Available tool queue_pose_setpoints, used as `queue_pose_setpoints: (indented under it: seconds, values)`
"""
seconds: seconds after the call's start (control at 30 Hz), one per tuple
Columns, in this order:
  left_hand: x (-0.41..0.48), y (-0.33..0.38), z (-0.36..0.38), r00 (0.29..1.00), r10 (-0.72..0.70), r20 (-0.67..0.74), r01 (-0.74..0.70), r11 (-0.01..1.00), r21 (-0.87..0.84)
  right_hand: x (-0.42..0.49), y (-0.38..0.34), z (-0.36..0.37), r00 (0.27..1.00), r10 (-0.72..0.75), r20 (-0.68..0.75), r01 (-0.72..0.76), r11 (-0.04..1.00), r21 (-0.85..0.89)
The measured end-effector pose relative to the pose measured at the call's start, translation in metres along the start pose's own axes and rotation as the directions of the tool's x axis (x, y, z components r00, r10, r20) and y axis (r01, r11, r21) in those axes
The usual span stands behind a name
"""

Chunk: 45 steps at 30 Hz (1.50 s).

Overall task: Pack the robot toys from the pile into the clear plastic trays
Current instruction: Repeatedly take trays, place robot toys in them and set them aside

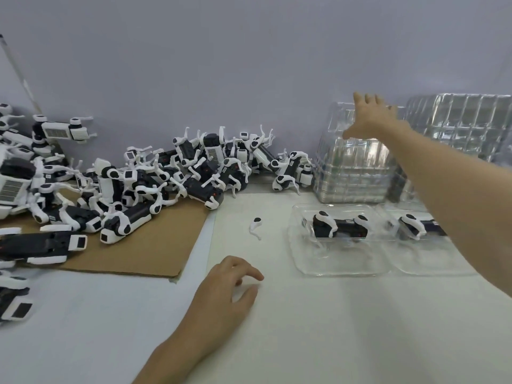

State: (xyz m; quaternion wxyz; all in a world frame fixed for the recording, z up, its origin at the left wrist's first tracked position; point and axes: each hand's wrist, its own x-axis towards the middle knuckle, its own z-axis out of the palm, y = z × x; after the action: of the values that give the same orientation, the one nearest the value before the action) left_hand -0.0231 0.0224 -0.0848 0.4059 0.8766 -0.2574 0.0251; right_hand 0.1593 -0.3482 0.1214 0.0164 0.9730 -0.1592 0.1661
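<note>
- The packed robot toy point(340, 225) lies in a clear tray point(338, 266), its long axis running left to right; a second filled tray point(432, 266) sits just beside it.
- The pile of robot toys point(155, 178) sprawls along the wall, partly on cardboard point(155, 250). Bare table point(318, 328) lies between pile and trays, with only a loose leg point(255, 224) on it.
- The right hand point(371, 120), fingers spread and grasping nothing, is over the stack of trays point(352, 173).
- The left hand point(227, 286) rests on the table, loosely curled and empty, well apart from every toy.
</note>
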Motion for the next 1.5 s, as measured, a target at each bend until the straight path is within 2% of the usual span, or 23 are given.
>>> queue_pose_setpoints:
  seconds: [0.07,0.1,0.2,0.3,0.4,0.5,0.57,0.67,0.73,0.8,0.9,0.97,1.1,1.2,1.27,1.33,1.5]
  values:
    - [0.000,0.000,0.000,1.000,0.019,0.004,-0.020,0.999,0.033,0.006,0.003,0.000,0.999,0.032,0.029,-0.031,0.999,-0.032]
    - [0.000,0.000,0.000,1.000,0.028,0.010,-0.028,0.998,0.048,0.007,0.003,-0.002,0.999,0.032,-0.012,-0.033,0.998,-0.055]
    - [0.001,0.003,0.000,0.999,0.033,0.027,-0.035,0.997,0.068,0.002,0.000,-0.009,0.980,-0.050,-0.192,0.028,0.993,-0.114]
    - [0.000,0.005,-0.001,0.999,0.015,0.046,-0.019,0.997,0.075,-0.014,-0.001,-0.020,0.973,-0.137,-0.185,0.114,0.985,-0.131]
    - [0.000,0.007,-0.003,0.999,-0.020,0.040,0.019,1.000,0.012,-0.035,-0.015,-0.037,0.956,-0.156,-0.249,0.143,0.987,-0.069]
    - [0.002,0.008,-0.005,0.995,-0.092,0.031,0.095,0.982,-0.162,-0.069,-0.056,-0.055,0.880,-0.203,-0.429,0.272,0.957,0.106]
    - [0.004,0.010,-0.008,0.991,-0.134,0.009,0.131,0.950,-0.282,-0.111,-0.085,-0.064,0.808,-0.223,-0.545,0.436,0.850,0.298]
    - [0.008,0.016,-0.016,0.980,-0.134,-0.149,0.060,0.905,-0.421,-0.189,-0.118,-0.056,0.755,-0.229,-0.614,0.613,0.578,0.538]
    - [0.008,0.020,-0.022,0.939,-0.147,-0.310,-0.042,0.848,-0.529,-0.236,-0.134,-0.035,0.780,-0.205,-0.591,0.612,0.447,0.652]
    - [0.007,0.020,-0.030,0.894,-0.189,-0.406,-0.114,0.781,-0.614,-0.270,-0.142,-0.006,0.832,-0.180,-0.525,0.552,0.358,0.753]
    - [0.007,0.016,-0.040,0.899,-0.228,-0.373,-0.140,0.657,-0.741,-0.300,-0.145,0.038,0.941,-0.126,-0.313,0.336,0.256,0.907]
    - [0.009,0.014,-0.044,0.940,-0.190,-0.282,-0.109,0.616,-0.780,-0.306,-0.145,0.053,0.968,-0.122,-0.218,0.239,0.192,0.952]
    - [0.009,0.019,-0.034,0.990,-0.074,-0.123,-0.053,0.609,-0.791,-0.305,-0.144,0.060,0.970,-0.183,-0.160,0.184,0.116,0.976]
    - [0.006,0.024,-0.036,0.999,-0.037,-0.028,0.000,0.609,-0.794,-0.303,-0.141,0.060,0.981,-0.170,-0.089,0.108,0.109,0.988]
    - [0.005,0.026,-0.038,1.000,0.007,0.010,0.003,0.650,-0.760,-0.302,-0.140,0.062,0.985,-0.164,-0.049,0.066,0.102,0.993]
    - [0.005,0.027,-0.037,1.000,0.013,-0.008,-0.014,0.678,-0.735,-0.301,-0.139,0.063,0.985,-0.173,-0.004,0.016,0.072,0.997]
    - [0.006,0.025,-0.030,0.993,-0.053,-0.109,-0.048,0.654,-0.755,-0.302,-0.139,0.064,0.978,-0.202,0.043,-0.047,-0.017,0.999]
